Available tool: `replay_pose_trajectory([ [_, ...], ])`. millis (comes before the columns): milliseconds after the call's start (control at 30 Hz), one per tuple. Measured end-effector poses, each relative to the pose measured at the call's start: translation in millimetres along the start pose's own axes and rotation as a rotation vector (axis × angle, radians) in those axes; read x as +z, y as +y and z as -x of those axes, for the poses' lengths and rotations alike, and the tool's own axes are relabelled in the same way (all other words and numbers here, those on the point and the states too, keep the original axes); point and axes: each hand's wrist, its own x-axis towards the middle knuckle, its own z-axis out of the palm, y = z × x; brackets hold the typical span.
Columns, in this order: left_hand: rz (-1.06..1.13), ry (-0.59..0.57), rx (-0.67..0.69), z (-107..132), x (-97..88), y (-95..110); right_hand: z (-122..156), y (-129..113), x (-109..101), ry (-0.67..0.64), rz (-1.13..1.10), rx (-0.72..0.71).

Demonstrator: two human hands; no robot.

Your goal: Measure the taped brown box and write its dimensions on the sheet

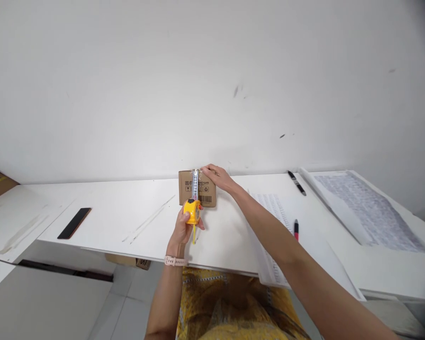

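A small brown cardboard box point(205, 191) stands on the white table point(127, 212) against the wall. My left hand point(182, 229) grips a yellow tape measure point(192, 211) just in front of the box. Its blade point(195, 182) runs up over the box's front face to the top edge. My right hand point(217, 175) rests on the box's top right corner, fingers pressed down at the blade's end. A pale watch band sits on my left wrist.
A black phone point(74, 223) lies on the table at the left. Printed sheets point(274, 208) lie to the right of the box, with a red-capped marker point(296, 229) on them. A black marker point(297, 182) and a large printed sheet point(368, 210) are farther right.
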Motion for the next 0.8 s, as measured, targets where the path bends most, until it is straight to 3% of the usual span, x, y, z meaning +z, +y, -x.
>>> replay_pose_trajectory([
  [367, 0.0, -0.019, -0.012, 1.1, 6.5, -1.3, -10.0, -9.6, 3.7, 0.043, -0.035, 0.11],
  [600, -0.075, 0.014, -0.107, 25.5, 20.3, -32.1, -10.3, -12.2, 2.5, 0.047, -0.06, 0.162],
  [800, -0.049, -0.011, -0.167, 33.1, 5.9, -50.0, -5.8, -14.4, 0.9, 0.032, -0.121, 0.152],
])
